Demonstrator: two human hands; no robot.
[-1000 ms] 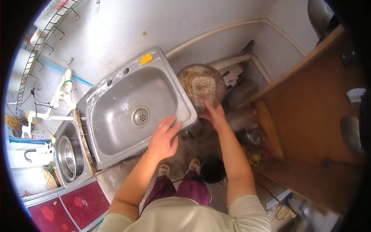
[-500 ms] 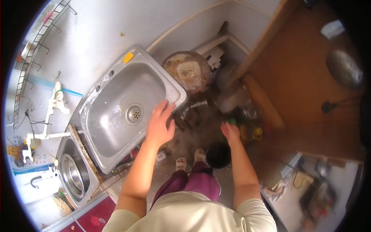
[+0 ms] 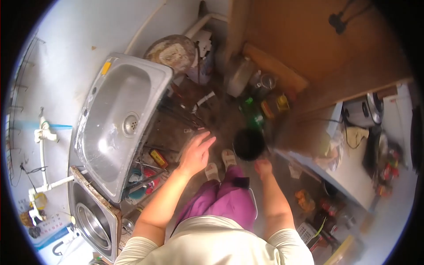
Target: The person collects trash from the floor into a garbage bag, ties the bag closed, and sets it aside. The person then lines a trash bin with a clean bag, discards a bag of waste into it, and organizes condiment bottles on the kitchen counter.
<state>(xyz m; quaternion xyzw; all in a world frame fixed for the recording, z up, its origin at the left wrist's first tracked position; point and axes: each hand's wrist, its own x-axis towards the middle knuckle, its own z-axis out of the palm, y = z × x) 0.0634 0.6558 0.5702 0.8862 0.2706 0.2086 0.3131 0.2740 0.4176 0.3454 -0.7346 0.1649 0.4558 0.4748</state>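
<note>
My left hand [image 3: 195, 154] hangs over the floor beside the sink, its fingers stretched and slightly apart, with nothing in it. Low on the right, my right hand [image 3: 263, 167] is close to a black bucket [image 3: 248, 144]. Blur hides its fingertips, so whether it touches the bucket I cannot tell. On my left is a stainless steel sink [image 3: 115, 104] with a round drain [image 3: 131, 124] and a yellow sticker [image 3: 106, 68]; neither hand touches it.
A smaller metal basin [image 3: 93, 225] lies nearer on the left, below white pipes [image 3: 43, 157]. A stained round lid [image 3: 171, 52] is behind the sink. Green bottles [image 3: 252, 112] stand on the floor ahead. A wooden cabinet [image 3: 304, 48] and a cluttered white shelf [image 3: 342, 174] are on the right.
My view has turned to the right, so the sink sits farther left. My left hand has left the sink's edge and is over the floor; my right hand is now close to the bucket.
</note>
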